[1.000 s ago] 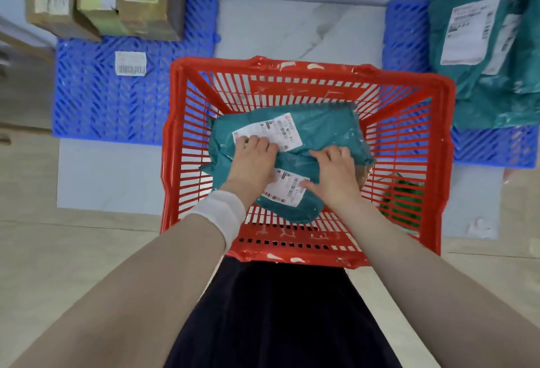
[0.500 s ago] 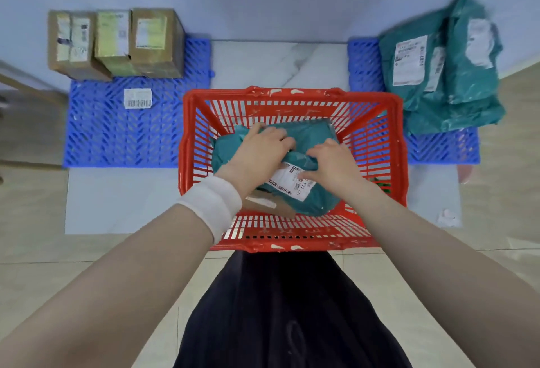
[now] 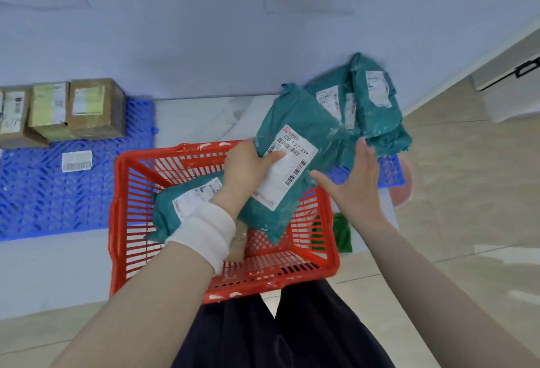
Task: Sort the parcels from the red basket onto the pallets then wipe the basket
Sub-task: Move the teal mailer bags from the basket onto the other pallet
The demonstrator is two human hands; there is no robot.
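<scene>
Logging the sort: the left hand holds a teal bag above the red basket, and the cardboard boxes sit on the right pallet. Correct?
No: the head view shows the cardboard boxes on the left pallet. The left hand does hold the teal bag above the red basket.

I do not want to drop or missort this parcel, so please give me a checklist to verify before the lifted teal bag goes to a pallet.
1. Left hand grips the lifted bag: ok.
2. Right hand supports the bag: cannot tell; it is open beside the bag's edge.
3. Right pallet holds the matching teal bags: ok.
4. Free space on that pallet: cannot tell; the lifted bag hides most of it.
5. Basket emptied: not ok, a second bag lies inside.
</scene>
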